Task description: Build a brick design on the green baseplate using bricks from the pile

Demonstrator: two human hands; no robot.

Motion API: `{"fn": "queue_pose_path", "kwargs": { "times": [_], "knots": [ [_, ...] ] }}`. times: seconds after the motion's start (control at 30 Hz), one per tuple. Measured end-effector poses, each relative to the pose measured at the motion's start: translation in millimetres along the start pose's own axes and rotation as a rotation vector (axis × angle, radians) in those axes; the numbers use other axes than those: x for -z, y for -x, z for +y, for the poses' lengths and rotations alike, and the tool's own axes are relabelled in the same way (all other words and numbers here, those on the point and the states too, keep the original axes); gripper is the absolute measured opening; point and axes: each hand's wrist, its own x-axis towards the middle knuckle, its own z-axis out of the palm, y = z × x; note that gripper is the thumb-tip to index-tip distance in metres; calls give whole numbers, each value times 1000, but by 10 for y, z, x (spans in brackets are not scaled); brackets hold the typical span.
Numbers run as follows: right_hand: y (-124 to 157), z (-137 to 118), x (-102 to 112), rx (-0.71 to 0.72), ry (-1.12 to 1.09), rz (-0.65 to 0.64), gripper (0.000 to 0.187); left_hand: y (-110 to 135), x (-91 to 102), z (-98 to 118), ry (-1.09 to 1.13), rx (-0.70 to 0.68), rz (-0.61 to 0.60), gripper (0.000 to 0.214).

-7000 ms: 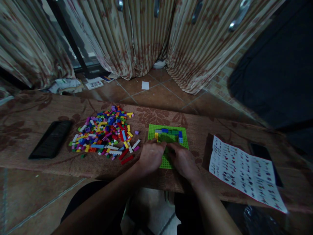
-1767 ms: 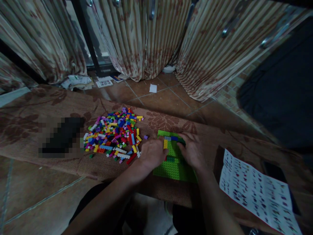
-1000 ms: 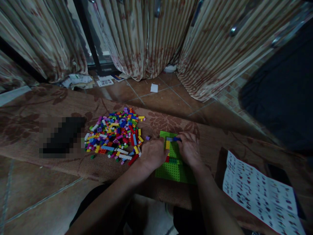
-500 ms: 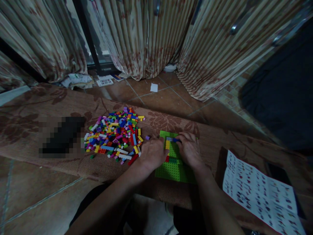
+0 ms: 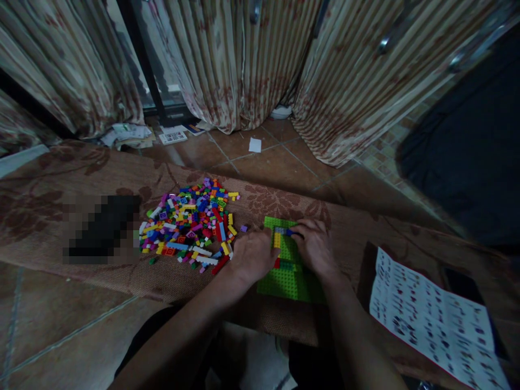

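A green studded baseplate [image 5: 280,286] lies in front of me on the cloth. My left hand [image 5: 252,252] is closed over its left edge, thumb beside the yellow bricks [image 5: 277,239]; its other fingers are mostly hidden. On the plate, a grey brick [image 5: 279,230] is at the top of the yellow column and a red brick [image 5: 277,264] at the bottom, with dark green bricks [image 5: 287,266] to the right. At the upper right of the plate, my right hand [image 5: 316,245] pinches a blue brick [image 5: 289,232] next to the grey one.
A heap of mixed toy bricks [image 5: 190,225] lies left of the plate, with a loose purple brick [image 5: 244,228] between. An instruction sheet [image 5: 430,314] is spread at the right, partly over a dark flat object [image 5: 465,285]. A blurred-out black object [image 5: 103,225] is far left.
Both hands stay in nearly the same place on the baseplate, and the bricks look the same. The whole view has shifted very slightly.
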Motion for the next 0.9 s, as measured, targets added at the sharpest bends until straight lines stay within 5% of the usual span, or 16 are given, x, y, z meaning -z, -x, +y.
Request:
{"fn": "queue_pose_path", "kwargs": {
  "times": [0.9],
  "knots": [
    [36, 146, -104, 66, -54, 148, 19, 13, 11, 5, 41, 9, 16, 37]
  ]
}}
